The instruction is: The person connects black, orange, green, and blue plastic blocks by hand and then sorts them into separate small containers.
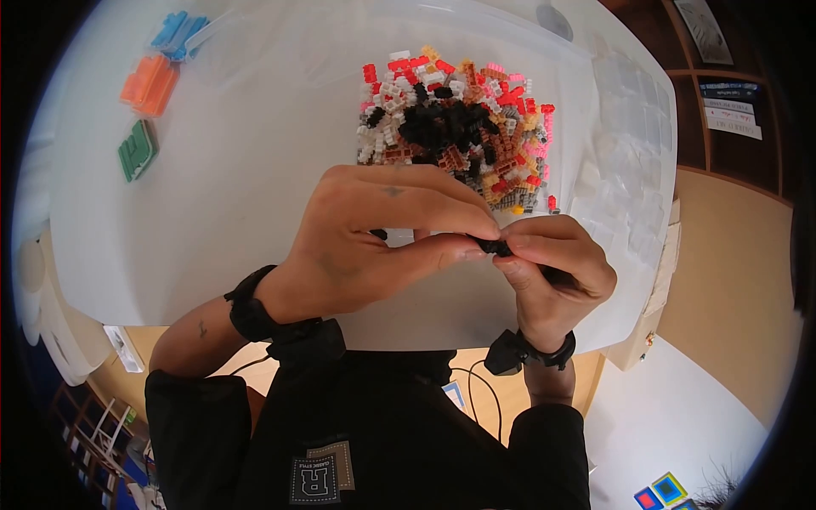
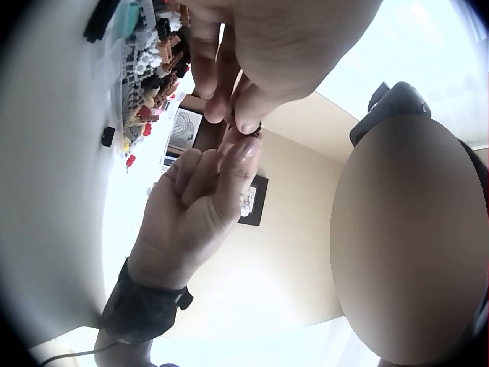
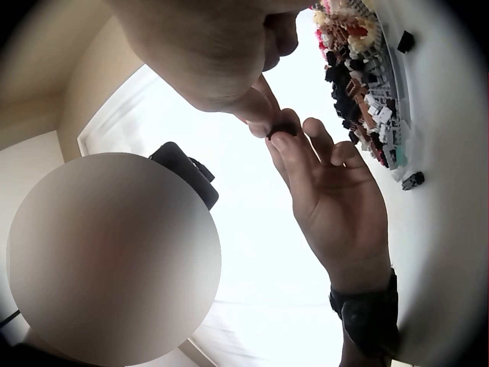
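In the head view, a small black building-brick piece (image 1: 491, 246) is pinched between both hands, above the near part of the white table. My left hand (image 1: 365, 234) holds it from the left between thumb and index finger, the other fingers reaching out behind. From the right, my right hand (image 1: 561, 259) pinches it with thumb and index finger, the rest curled in. Fingertips cover most of the piece. Beyond the hands lies a heap of small bricks (image 1: 446, 123), black ones on top of white, brown, red and pink ones. A loose black brick (image 2: 108, 136) lies on the table in the left wrist view.
Blue bricks (image 1: 177, 36), an orange block (image 1: 150, 85) and a green block (image 1: 138, 150) stand at the table's far left. Clear plastic compartments (image 1: 625, 127) line the right side. Another dark piece (image 3: 413, 180) lies beside the heap in the right wrist view.
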